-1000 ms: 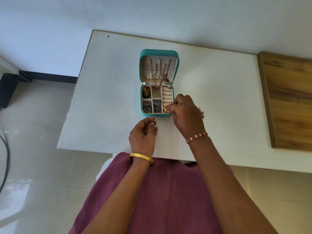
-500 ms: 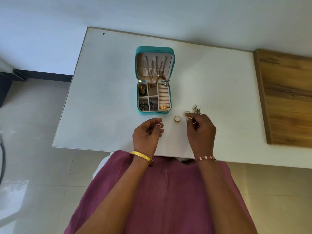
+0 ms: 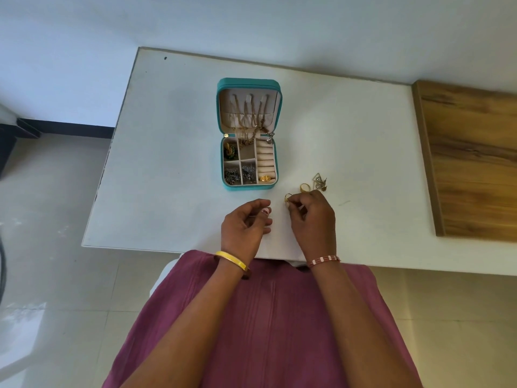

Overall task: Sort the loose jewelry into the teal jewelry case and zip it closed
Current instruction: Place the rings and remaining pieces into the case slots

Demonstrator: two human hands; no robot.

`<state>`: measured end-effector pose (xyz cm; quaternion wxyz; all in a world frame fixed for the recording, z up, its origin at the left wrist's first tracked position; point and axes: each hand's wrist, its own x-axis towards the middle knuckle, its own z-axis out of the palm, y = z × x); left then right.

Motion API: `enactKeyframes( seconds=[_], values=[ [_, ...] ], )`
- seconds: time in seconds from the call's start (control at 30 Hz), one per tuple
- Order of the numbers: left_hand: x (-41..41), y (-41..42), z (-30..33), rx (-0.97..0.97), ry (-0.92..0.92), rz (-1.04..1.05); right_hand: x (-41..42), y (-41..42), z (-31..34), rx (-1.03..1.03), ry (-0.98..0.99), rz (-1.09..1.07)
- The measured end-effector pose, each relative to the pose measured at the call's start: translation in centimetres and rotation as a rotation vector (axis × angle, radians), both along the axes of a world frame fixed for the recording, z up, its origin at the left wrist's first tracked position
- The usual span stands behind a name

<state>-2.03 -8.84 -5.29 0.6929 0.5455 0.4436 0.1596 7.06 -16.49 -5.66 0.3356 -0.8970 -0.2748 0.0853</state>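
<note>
loose rings (image 3: 305, 187) right of case (image 3: 249, 186)

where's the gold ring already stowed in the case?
Head view: the gold ring sits in the ring-roll column on the right side of the teal jewelry case, at its near end, beside the compartment of silver earrings.

White table (image 3: 173, 152) standing against a pale wall (image 3: 251, 26), wooden board (image 3: 472, 161) lying alongside, glossy tiled floor (image 3: 53, 208) reflecting daylight.
</note>
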Motion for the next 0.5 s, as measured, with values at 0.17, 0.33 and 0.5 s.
enactKeyframes(
  seconds=[0.17, 0.33, 0.5],
  values=[
    [-0.1, 0.0, 0.0, 0.023, -0.015, -0.068, -1.0, -0.2, 1.6, 0.177, 0.532, -0.046],
    [-0.1, 0.0, 0.1, 0.036, -0.041, -0.099, -1.5, -0.1, 1.9, 0.264, 0.616, -0.019],
    [0.0, 0.2, -0.1, -0.042, -0.027, -0.013, -1.2, -0.3, 1.5, 0.319, 0.532, -0.145]
  ],
)
